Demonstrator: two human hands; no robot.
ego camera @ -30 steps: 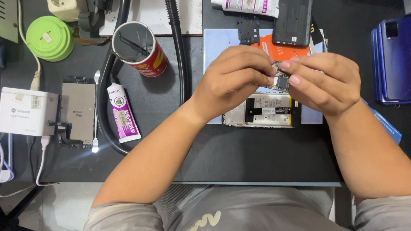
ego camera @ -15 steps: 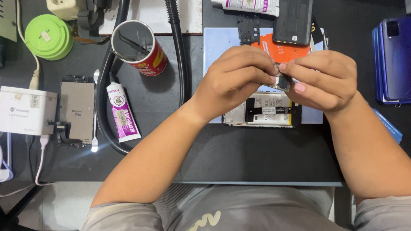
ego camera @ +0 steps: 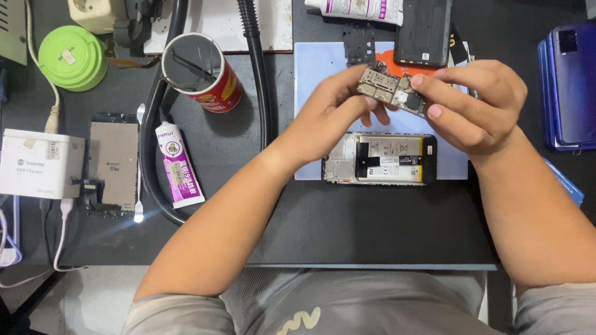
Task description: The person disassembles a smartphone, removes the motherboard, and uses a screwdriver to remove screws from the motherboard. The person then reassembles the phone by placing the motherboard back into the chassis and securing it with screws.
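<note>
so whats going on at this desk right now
A person seated at a dark workbench holds a small circuit board up between both hands, the left hand and the right hand each pinching one end. Just below it, an opened phone lies face down on a pale blue mat, its insides showing. A glue tube, a red can and a blue phone sit around.

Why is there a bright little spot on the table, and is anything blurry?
In the head view, a small lamp tip glows white beside the glue tube and lights the table around it. The circuit board, held by the left hand and right hand, looks sharp; nothing is clearly blurred.
</note>
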